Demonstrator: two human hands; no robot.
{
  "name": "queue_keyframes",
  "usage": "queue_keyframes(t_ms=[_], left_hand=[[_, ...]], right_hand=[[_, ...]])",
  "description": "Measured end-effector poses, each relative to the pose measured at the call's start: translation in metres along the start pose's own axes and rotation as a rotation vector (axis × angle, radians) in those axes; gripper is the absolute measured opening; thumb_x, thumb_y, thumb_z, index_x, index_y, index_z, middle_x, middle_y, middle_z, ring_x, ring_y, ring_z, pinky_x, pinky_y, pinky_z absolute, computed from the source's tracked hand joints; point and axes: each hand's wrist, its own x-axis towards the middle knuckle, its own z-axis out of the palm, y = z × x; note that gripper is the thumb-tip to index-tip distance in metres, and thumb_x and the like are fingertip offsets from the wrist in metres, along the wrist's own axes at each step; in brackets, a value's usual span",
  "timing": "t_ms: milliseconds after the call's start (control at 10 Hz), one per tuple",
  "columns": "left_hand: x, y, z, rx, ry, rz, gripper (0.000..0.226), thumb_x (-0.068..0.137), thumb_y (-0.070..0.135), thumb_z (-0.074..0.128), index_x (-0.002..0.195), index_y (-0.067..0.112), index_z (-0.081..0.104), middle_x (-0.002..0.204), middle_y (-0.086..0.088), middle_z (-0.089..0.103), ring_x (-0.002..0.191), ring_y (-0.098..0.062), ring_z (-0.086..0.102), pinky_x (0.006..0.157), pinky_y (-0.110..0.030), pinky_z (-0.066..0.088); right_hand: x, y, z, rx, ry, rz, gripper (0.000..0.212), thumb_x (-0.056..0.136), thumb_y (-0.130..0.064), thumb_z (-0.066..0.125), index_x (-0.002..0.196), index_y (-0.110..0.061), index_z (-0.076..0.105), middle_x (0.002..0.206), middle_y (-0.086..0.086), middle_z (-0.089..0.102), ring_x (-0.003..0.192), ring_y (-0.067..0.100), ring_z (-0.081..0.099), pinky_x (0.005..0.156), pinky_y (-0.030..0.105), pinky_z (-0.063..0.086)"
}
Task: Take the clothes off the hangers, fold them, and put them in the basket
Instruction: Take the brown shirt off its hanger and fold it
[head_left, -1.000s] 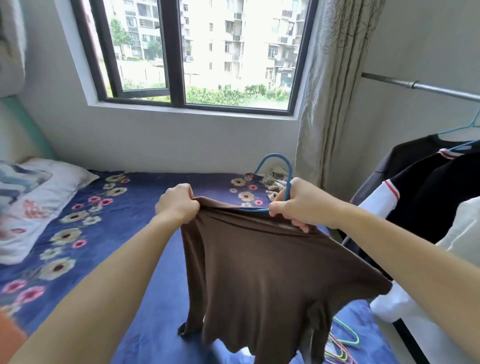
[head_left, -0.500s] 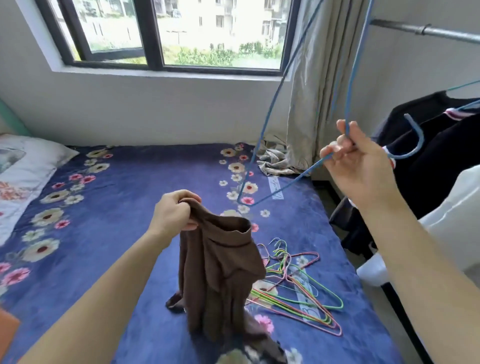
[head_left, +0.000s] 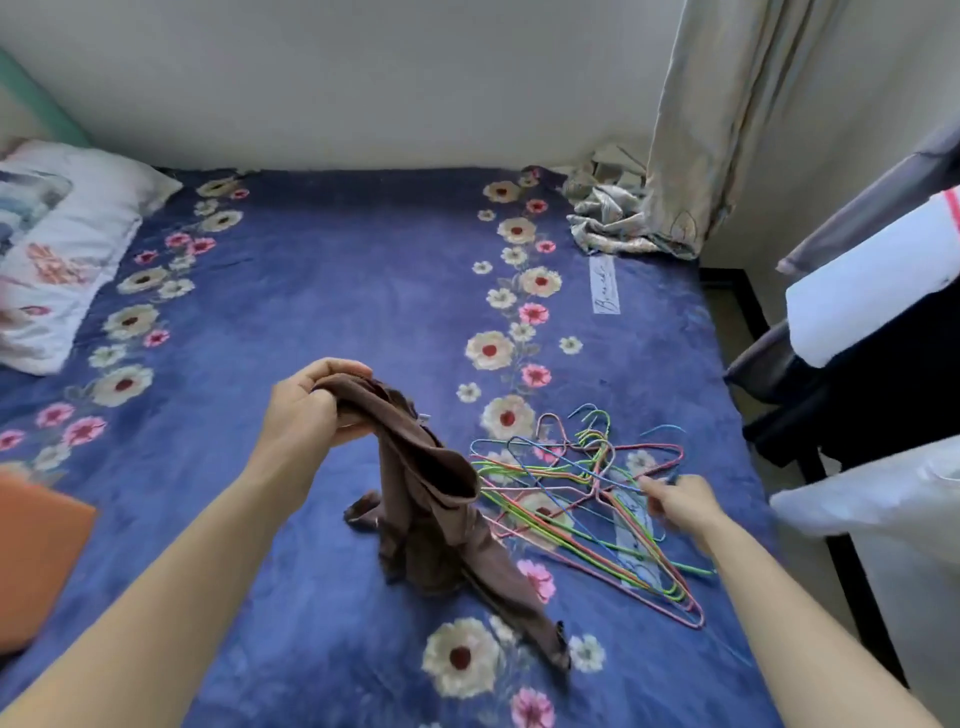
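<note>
The left hand (head_left: 306, 410) holds a brown top (head_left: 431, 499) up over the bed (head_left: 322, 291), fingers (head_left: 343, 370) curled tight round a bunch of cloth at its upper end; the top hangs off the hanger in a loose rope, its lower part trailing on the blue flowered cover toward the near edge; just right of it lies a heap of wire hangers (head_left: 587, 499) in pink, green, blue and yellow, tangled flat on the cover, the nearest ones touching the top; the right hand (head_left: 680, 506) reaches down at the heap's right side, its fingertips among the wires, but blur hides whether they pinch a hanger or lie apart; a pillow (head_left: 67, 249) sits at the far left of the bed, an orange object (head_left: 36, 556) at the near left edge; a curtain (head_left: 727, 114) hangs at the far right corner, its hem crumpled on the bed; dark clothes (head_left: 883, 395) and a white garment (head_left: 872, 296) hang beside the bed on the right.
</note>
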Motion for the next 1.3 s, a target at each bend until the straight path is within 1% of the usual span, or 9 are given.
queue_keyframes(t_ms=[200, 300, 500, 700, 800, 900, 1000, 1100, 1300], left_hand=[[-0.003, 0.002, -0.023, -0.172, -0.129, -0.009, 0.034, 0.089, -0.004, 0.028, 0.079, 0.012, 0.057, 0.071, -0.005, 0.067, 0.070, -0.022, 0.064, 0.069, -0.032, 0.057], [-0.007, 0.011, -0.040, -0.298, -0.275, 0.050, 0.026, 0.086, 0.009, 0.035, 0.073, 0.009, 0.057, 0.071, -0.010, 0.062, 0.065, -0.023, 0.061, 0.060, -0.025, 0.053], [-0.011, 0.046, -0.081, -0.522, -0.488, 0.151, 0.017, 0.078, 0.020, 0.045, 0.070, 0.009, 0.056, 0.075, -0.013, 0.054, 0.068, -0.024, 0.058, 0.063, -0.025, 0.052], [-0.012, 0.099, -0.120, -0.651, -0.294, 0.138, 0.018, 0.064, 0.022, 0.065, 0.076, 0.014, 0.054, 0.067, 0.001, 0.058, 0.062, -0.012, 0.058, 0.059, -0.024, 0.047], [-0.018, 0.124, -0.150, -0.654, -0.368, 0.214, 0.009, 0.072, 0.016, 0.055, 0.071, 0.012, 0.063, 0.057, 0.003, 0.065, 0.055, -0.010, 0.063, 0.059, -0.023, 0.051], [0.000, 0.144, -0.187, -0.592, -0.582, 0.266, 0.022, 0.088, 0.016, 0.049, 0.100, 0.003, 0.062, 0.085, -0.008, 0.066, 0.082, -0.022, 0.064, 0.094, -0.043, 0.052], [0.006, 0.148, -0.209, -0.347, -0.741, 0.366, 0.024, 0.081, 0.015, 0.052, 0.093, 0.013, 0.073, 0.087, -0.009, 0.065, 0.084, -0.024, 0.058, 0.089, -0.039, 0.046], [0.015, 0.138, -0.244, -0.180, -0.873, 0.456, 0.029, 0.085, 0.009, 0.054, 0.104, 0.022, 0.072, 0.103, -0.011, 0.065, 0.097, -0.030, 0.052, 0.080, -0.036, 0.046], [0.052, 0.041, -0.302, -0.327, -0.672, 0.208, 0.063, 0.061, -0.004, 0.047, 0.118, 0.019, 0.062, 0.123, 0.000, 0.068, 0.124, -0.021, 0.057, 0.090, -0.034, 0.052]], right_hand=[[-0.001, -0.043, 0.032, -0.178, 0.039, -0.097, 0.022, 0.081, -0.014, 0.073, 0.061, -0.009, 0.064, 0.065, 0.013, 0.060, 0.071, 0.028, 0.055, 0.061, 0.036, 0.038], [-0.033, -0.101, 0.058, -0.046, -0.265, -0.329, 0.009, 0.085, -0.008, 0.071, 0.093, -0.004, 0.072, 0.085, 0.008, 0.070, 0.071, 0.015, 0.060, 0.063, 0.020, 0.050], [-0.154, -0.231, 0.102, -0.063, -0.645, -0.746, 0.048, 0.078, 0.000, 0.073, 0.123, -0.015, 0.063, 0.113, -0.002, 0.067, 0.104, 0.008, 0.060, 0.077, 0.013, 0.048], [-0.267, -0.259, 0.142, 0.242, -0.095, -1.215, 0.023, 0.066, -0.006, 0.053, 0.088, -0.013, 0.051, 0.077, -0.001, 0.052, 0.068, 0.014, 0.048, 0.062, 0.019, 0.037], [-0.300, -0.274, 0.153, 0.326, -0.013, -1.243, 0.049, 0.063, -0.006, 0.056, 0.111, -0.014, 0.047, 0.104, -0.002, 0.052, 0.092, 0.014, 0.052, 0.076, 0.010, 0.039], [-0.315, -0.309, 0.157, 0.195, -0.162, -1.114, 0.067, 0.055, -0.011, 0.058, 0.120, -0.026, 0.054, 0.128, -0.002, 0.052, 0.119, 0.012, 0.048, 0.096, 0.021, 0.037], [-0.325, -0.327, 0.168, 0.189, -0.470, -1.027, 0.031, 0.054, 0.000, 0.055, 0.075, -0.018, 0.068, 0.080, -0.006, 0.069, 0.078, 0.007, 0.063, 0.073, 0.024, 0.048], [-0.335, -0.333, 0.184, 0.345, -0.469, -0.925, 0.026, 0.049, 0.005, 0.051, 0.065, -0.008, 0.067, 0.064, 0.003, 0.062, 0.065, 0.018, 0.056, 0.062, 0.029, 0.044], [-0.365, -0.355, 0.190, 0.576, -0.478, -0.774, 0.034, 0.045, 0.005, 0.037, 0.048, -0.015, 0.064, 0.044, -0.007, 0.047, 0.042, 0.010, 0.042, 0.045, 0.017, 0.031]])
